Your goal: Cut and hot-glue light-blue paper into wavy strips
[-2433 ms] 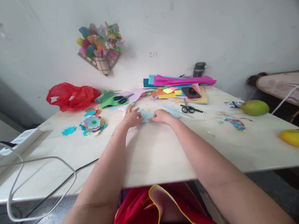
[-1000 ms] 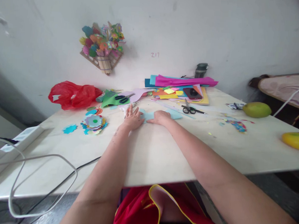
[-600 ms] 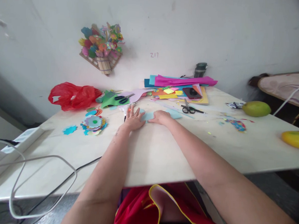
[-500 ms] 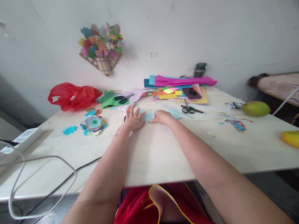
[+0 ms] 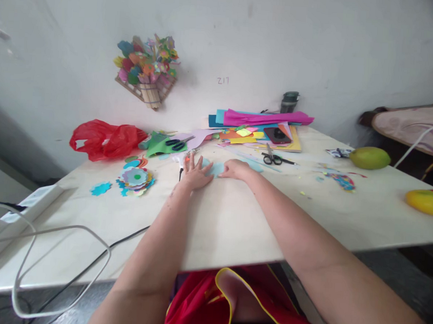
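Note:
A piece of light blue paper lies on the white table between my two hands. My left hand rests flat on its left part, fingers spread. From the other side my right hand, with its fingers curled in, pinches the paper near its middle. More light blue paper shows beyond the right hand. Partly hidden behind my left fingers is a small white and orange item whose kind I cannot make out. To the left sit a stack of paper flowers and a single blue paper flower.
Dark-handled scissors lie on green paper by a red plastic bag. Other scissors, a phone and coloured sheets are at the back. Mangoes are at right, a power strip at left.
My left hand has slid slightly right, closer to my right hand, over the light blue paper. The right hand has barely moved.

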Motion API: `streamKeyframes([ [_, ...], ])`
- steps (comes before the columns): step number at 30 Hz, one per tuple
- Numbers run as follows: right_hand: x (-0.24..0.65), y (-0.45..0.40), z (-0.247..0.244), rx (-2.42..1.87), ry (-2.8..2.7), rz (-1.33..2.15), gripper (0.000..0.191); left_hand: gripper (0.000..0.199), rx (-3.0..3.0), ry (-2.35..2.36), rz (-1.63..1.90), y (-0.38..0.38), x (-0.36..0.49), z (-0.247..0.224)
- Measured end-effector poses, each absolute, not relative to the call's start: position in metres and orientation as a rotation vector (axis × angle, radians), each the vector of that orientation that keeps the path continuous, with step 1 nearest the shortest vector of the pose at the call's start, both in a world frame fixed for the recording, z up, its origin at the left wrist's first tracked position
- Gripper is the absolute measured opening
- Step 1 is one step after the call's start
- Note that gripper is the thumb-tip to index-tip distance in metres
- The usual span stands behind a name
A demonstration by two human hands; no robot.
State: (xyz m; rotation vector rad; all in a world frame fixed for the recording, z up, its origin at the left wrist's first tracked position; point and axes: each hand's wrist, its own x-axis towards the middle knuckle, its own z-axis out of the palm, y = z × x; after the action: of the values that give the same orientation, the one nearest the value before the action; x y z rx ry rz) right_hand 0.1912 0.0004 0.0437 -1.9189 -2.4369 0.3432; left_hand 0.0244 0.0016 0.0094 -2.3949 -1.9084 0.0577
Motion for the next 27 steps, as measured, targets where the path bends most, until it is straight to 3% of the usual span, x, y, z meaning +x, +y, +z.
streamKeyframes([
  [12, 0.21, 0.023, 0.024, -1.658, -2.357, 0.577, 0.026, 0.051, -2.288, -1.986, 0.103, -0.001, 0.017, 0.012],
  [27, 0.2, 0.003, 0.04, -1.712, -2.144, 0.822, 0.025, 0.057, -2.322, -1.801, -0.149, -0.012, 0.054, 0.005],
])
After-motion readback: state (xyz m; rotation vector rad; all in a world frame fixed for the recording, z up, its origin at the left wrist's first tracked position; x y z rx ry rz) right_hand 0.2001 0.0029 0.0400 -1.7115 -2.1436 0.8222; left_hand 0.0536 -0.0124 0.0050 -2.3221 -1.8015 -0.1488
